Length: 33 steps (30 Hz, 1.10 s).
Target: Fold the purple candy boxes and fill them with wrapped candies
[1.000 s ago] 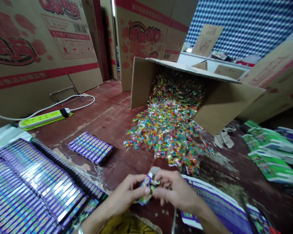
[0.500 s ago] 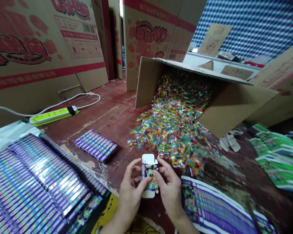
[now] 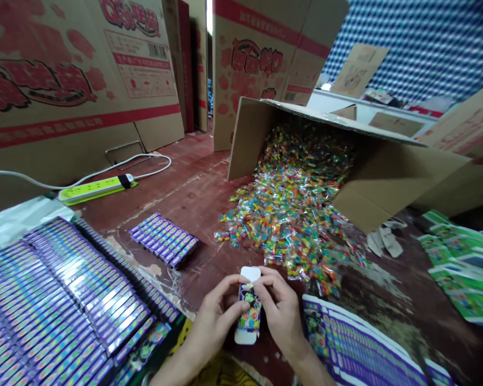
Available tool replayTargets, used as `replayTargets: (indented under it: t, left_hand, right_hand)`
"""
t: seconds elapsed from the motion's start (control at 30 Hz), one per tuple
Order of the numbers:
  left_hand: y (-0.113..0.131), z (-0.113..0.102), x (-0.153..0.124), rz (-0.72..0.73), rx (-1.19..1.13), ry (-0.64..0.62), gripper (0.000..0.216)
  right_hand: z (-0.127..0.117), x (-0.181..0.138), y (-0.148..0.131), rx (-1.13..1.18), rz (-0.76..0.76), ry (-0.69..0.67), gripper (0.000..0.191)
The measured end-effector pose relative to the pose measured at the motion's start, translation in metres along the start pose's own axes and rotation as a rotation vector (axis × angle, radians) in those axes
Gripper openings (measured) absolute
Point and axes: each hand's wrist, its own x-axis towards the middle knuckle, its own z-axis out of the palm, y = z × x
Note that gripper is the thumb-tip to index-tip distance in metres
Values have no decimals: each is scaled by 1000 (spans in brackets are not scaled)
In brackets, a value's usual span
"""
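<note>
A small purple printed candy box [image 3: 249,313] with white end flaps stands out at top and bottom between my hands. My left hand [image 3: 221,316] grips its left side, thumb on the front. On the other side, my right hand [image 3: 279,305] holds the upper right edge, thumb near the top flap. Beyond them, many small clear bags of colourful candy [image 3: 285,214] spill from a tipped cardboard carton [image 3: 362,198]. To the right of my right hand lies a fanned stack of flat purple box blanks [image 3: 358,343].
Rows of purple boxes [image 3: 76,289] fill the left, with a smaller group [image 3: 163,239] nearer the middle. A yellow-green power strip [image 3: 96,188] trails a white cable. Green printed packs [image 3: 462,273] lie at right. Large cartons [image 3: 80,69] stand behind.
The box has turned more face-on and sits slightly lower. My right fingers have shifted to its top flap. The whole view has moved a little.
</note>
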Motion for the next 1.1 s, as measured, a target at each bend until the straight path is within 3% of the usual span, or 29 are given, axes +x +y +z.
replayTargets:
  t: [0.07,0.17,0.27,0.37,0.63,0.73,0.87,0.93,1.1]
  left_hand:
    - [-1,0,1,2,-76,47,29]
    - [-1,-1,3,-12,-116,112,36]
    - [1,-3,1,-17,-47,116,34]
    - [4,-5,-3,28,80,132,30]
    - [8,-9,-5,36,90,24,43]
    - [9,-11,-5,11,90,26,46]
    - [7,-13,-7,-11,37,73,30]
    - [5,-15,-8,-11,-1,103,25]
    - [-1,-31,-7,-40,55,167,24]
  right_hand:
    - [2,4,-2,139,75,6,8]
    - [4,10,-4,254,111,-27,14]
    - [1,18,-8,282,125,-130,18]
    - [-5,27,-11,303,257,-239,20]
    - [-13,45,-10,327,390,-354,27]
    - [-11,42,-12,221,292,-338,24]
    - [-9,27,-22,-19,13,-276,25]
    - [-10,25,-27,-89,-81,-326,25]
    - [4,68,-20,-479,-207,-430,16]
